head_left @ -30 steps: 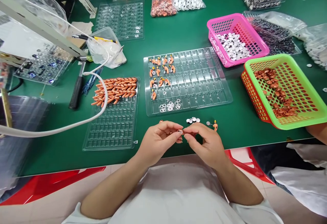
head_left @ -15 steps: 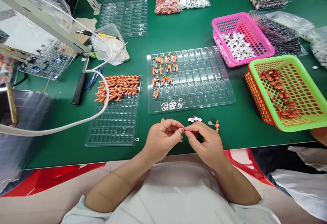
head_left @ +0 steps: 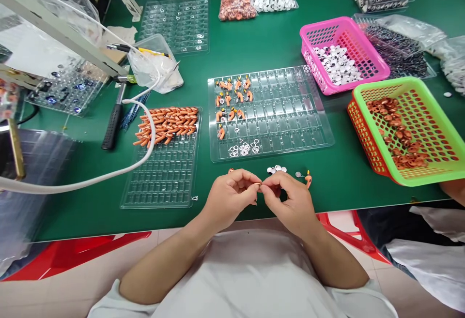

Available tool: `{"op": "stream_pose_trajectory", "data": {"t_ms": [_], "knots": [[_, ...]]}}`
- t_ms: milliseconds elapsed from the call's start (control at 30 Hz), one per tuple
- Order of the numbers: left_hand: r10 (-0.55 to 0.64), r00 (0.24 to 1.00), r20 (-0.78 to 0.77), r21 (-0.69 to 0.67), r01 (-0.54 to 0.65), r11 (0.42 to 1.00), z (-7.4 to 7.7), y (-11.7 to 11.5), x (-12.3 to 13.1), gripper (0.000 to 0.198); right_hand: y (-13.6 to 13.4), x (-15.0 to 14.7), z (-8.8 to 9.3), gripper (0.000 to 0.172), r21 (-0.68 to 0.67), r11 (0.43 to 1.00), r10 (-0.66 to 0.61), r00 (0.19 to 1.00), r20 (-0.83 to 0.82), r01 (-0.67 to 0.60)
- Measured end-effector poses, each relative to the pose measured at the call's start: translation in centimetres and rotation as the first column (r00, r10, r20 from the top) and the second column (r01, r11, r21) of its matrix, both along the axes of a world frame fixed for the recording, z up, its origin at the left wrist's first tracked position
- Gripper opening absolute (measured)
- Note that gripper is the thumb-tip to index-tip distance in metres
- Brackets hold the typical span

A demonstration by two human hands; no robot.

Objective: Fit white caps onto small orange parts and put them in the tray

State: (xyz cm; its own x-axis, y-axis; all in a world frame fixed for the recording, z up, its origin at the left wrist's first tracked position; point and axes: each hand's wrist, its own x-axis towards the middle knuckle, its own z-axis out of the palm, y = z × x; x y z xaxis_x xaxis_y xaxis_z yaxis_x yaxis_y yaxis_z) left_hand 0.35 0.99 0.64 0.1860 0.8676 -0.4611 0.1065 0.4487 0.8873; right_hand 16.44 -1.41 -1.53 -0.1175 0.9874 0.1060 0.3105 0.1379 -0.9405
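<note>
My left hand (head_left: 228,201) is closed in a pinch on a small copper-brown piece (head_left: 257,184), mostly covered by the fingers. Closed as well, my right hand (head_left: 292,203) meets it fingertip to fingertip and pinches at the same piece. Just beyond the right hand lie several white discs (head_left: 276,169) and a curved orange part (head_left: 308,179) with a yellow tip. Another copper-brown piece (head_left: 231,170) peeks out behind the left hand. A clear tray (head_left: 283,136) past the hands carries orange parts (head_left: 239,96) in its left compartments and white rings (head_left: 245,149) along its near edge.
A green basket (head_left: 441,181) of copper-brown pieces and a pink basket (head_left: 343,88) of white discs stand right. At left are a tray (head_left: 156,182) with orange-brown sticks, a white cable (head_left: 109,182) and a black-handled hammer (head_left: 113,127). Another person's arm (head_left: 454,192) shows far right.
My hands stay together in nearly the same place. The fingertips have shifted slightly around the small copper-brown piece, and its edge shows a little differently.
</note>
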Motion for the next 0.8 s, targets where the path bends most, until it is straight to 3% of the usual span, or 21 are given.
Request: {"op": "stream_pose_trajectory", "data": {"t_ms": [233, 800], "knots": [[-0.139, 0.976, 0.165, 0.025, 0.137, 0.990, 0.1, -0.4, -0.7, 0.021, -0.1, 0.2, 0.4, 0.012, -0.091, 0.994, -0.055, 0.998, 0.001, 0.055], [-0.140, 0.968, 0.209, 0.077, 0.127, 0.989, -1.0, -0.9, -1.1, 0.025, -0.6, 0.6, 1.2, 0.013, -0.086, 0.996, -0.029, 0.997, -0.065, 0.024]]}}
